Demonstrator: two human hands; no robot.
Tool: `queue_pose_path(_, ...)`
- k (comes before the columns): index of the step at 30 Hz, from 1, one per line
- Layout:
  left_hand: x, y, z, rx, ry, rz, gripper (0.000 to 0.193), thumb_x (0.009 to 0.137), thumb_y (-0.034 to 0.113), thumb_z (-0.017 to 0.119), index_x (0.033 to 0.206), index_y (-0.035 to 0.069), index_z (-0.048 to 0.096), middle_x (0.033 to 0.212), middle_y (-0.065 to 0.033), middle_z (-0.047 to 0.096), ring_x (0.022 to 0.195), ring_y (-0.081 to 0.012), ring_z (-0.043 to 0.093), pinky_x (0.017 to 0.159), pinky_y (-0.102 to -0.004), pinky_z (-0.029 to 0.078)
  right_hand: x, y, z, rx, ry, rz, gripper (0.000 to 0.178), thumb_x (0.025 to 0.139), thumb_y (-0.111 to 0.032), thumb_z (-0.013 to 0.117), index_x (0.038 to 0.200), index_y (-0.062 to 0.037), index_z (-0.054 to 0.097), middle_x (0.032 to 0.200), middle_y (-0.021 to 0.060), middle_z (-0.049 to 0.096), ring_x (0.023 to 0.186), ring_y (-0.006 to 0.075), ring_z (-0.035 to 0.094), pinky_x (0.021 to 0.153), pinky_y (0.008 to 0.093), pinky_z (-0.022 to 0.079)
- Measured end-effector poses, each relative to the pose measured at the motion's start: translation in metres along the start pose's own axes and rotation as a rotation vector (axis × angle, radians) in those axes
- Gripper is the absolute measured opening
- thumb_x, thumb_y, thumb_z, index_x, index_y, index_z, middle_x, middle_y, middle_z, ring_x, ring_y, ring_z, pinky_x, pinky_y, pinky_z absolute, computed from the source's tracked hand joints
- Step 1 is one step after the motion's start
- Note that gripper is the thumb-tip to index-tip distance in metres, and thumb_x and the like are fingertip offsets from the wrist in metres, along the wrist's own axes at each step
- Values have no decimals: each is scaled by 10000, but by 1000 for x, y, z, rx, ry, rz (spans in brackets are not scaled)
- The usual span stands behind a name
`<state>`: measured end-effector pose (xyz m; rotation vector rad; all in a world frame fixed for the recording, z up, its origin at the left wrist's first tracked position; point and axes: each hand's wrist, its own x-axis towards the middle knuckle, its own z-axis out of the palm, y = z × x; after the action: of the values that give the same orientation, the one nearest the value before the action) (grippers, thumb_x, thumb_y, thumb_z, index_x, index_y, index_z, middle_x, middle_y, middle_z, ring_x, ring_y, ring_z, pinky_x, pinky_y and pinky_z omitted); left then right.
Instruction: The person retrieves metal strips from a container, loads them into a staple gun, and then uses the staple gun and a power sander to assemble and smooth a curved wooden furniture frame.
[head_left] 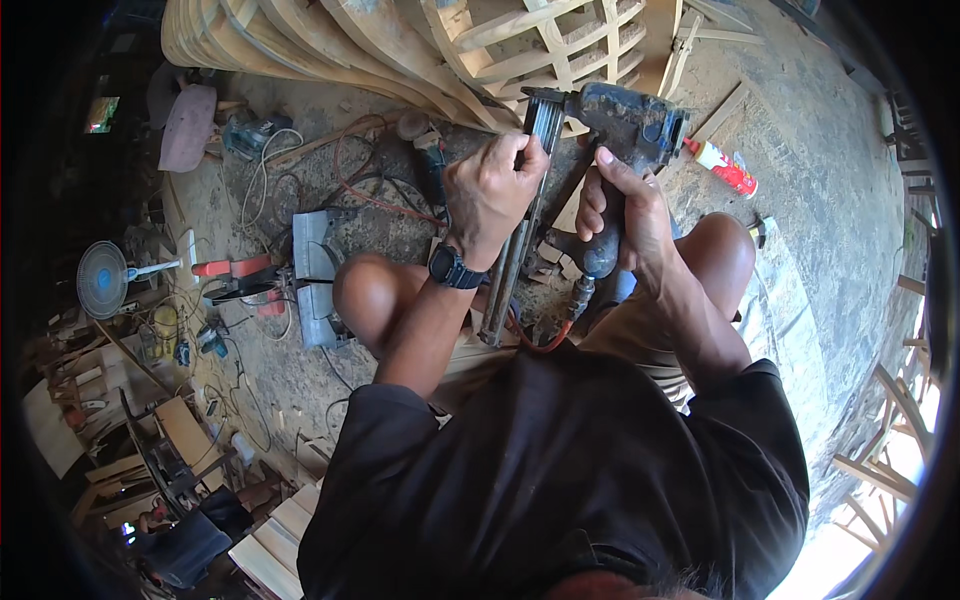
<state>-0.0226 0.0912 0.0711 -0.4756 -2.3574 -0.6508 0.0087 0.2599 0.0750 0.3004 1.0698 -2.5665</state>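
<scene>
My right hand [632, 208] is wrapped round the handle of a worn, dark pneumatic nail gun [625, 112], thumb up near its body. The gun's long metal magazine [508, 285] slants down toward my lap. Against the upper part of that magazine, my left hand [500, 182] is closed in a fist, its fingertips partly hidden. Just above it shows a bright ribbed strip, apparently nails [545, 118], in the magazine. An orange-red air hose [548, 347] joins a metal fitting [582, 295] at the handle's foot.
Curved wooden ribs and a slatted wooden frame [545, 45] stand ahead. A white-and-red glue bottle [728, 170] lies to the right. At left are an angle grinder [428, 165], tangled cords, a grey metal piece [315, 250] and a fan [103, 280]. Another person [190, 125] is at far left.
</scene>
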Motion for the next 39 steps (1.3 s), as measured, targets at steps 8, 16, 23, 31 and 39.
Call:
queue_pose_path(8, -1, -1, 0, 12, 12, -22, 130, 735, 78, 747, 783, 81, 626, 687, -86, 670, 580, -283, 653, 504, -357, 507, 0, 0, 0, 15, 8, 23, 240, 953, -270, 543, 926, -32, 520, 577, 33, 440, 415, 142, 450, 407, 301, 434)
queue_pose_path(16, 2, -1, -2, -21, 35, -39, 120, 731, 67, 747, 764, 72, 632, 685, -92, 670, 591, -276, 660, 510, -349, 506, 2, 1, -4, 18, -28, 16, 280, 958, -276, 532, 793, -53, 490, 565, 34, 436, 410, 144, 455, 406, 300, 440)
queue_pose_path(23, 1, 1, 1, -16, -2, -58, 112, 732, 71, 746, 750, 67, 636, 700, -90, 676, 602, -280, 663, 526, -355, 511, 1, -1, -1, 0, -11, 14, 276, 956, -280, 535, 812, -49, 493, 566, 34, 439, 410, 145, 455, 405, 303, 441)
queue_pose_path(31, -2, -2, 17, -330, -44, -294, 149, 794, 109, 717, 874, 8, 642, 913, -136, 703, 800, -200, 683, 674, -296, 522, 1, -2, -4, 24, -8, 31, 249, 957, -281, 534, 881, -46, 506, 571, 32, 439, 409, 146, 451, 402, 298, 441)
queue_pose_path(39, -4, -20, 15, -801, -414, -769, 331, 923, 292, 614, 781, -6, 640, 597, 45, 513, 567, -32, 388, 493, -254, 326, 3, 1, -6, 101, -39, 95, 229, 964, -289, 525, 919, -65, 511, 572, 26, 437, 411, 142, 448, 399, 300, 438)
